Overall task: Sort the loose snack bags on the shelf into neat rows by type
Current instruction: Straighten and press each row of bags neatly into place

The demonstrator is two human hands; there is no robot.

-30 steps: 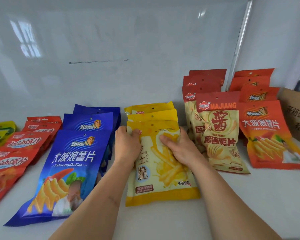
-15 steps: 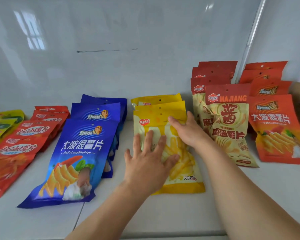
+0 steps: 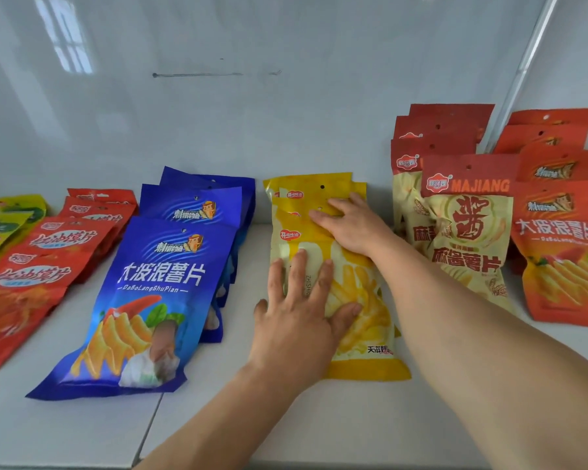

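Both hands, left [image 3: 299,320] and right [image 3: 352,223], press flat-fingered on the centre yellow bags [image 3: 364,334]; uneven pressure could skew the slick stack.

Both forearms are bare right up to where they leave view, with no sleeve or cuff showing. The left hand [image 3: 297,329] and the right hand [image 3: 355,223] wear nothing: no gloves, rings, watch or bracelet. The fingers [image 3: 299,269] have short, plain, unpainted nails.
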